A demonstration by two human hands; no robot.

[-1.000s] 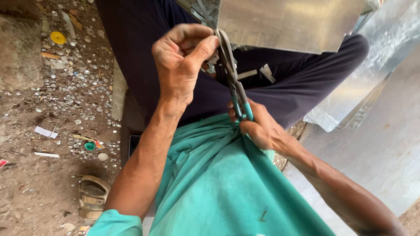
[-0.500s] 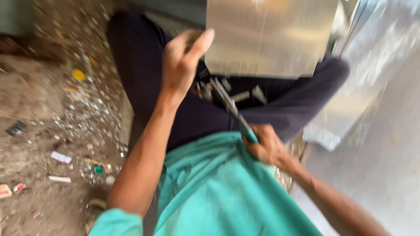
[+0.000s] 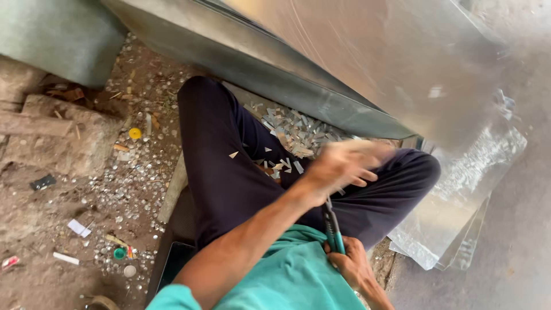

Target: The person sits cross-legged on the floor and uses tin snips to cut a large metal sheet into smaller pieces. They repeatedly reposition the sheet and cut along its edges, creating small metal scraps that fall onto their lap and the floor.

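Gripping the teal handles of the metal snips (image 3: 334, 229) low against the belly, the right hand (image 3: 351, 265) has its fingers clenched around them, the tool standing nearly upright between the thighs with its dark shank rising toward the left hand (image 3: 344, 166). That left hand is motion-blurred above the lap, fingers spread and loosely curled; whether it pinches anything cannot be told. For work like this, I judge it best to keep the snips steady and close to the body, keep the free hand's fingertips clear of the blades, and feed thin metal squarely so the edge does not buckle. Thin and mirror-smooth, the big metal sheet (image 3: 367, 63) leans across the top of the view, its face showing fine scratches and a soft glare, its lower edge folded into a straight dull lip. More flat sheets (image 3: 459, 218) lie stacked to the right on the grey floor, their corners sharp. Small angular offcuts (image 3: 293, 135), bright and flaky, are heaped beside the dark trousers (image 3: 224, 155), with a few triangles lying on the cloth. Rough and dusty, the dirt ground (image 3: 86, 189) to the left is strewn with pale round discs, a yellow cap (image 3: 135, 133) and a green cap (image 3: 119, 252). The teal shirt (image 3: 287, 281) looks soft and creased.
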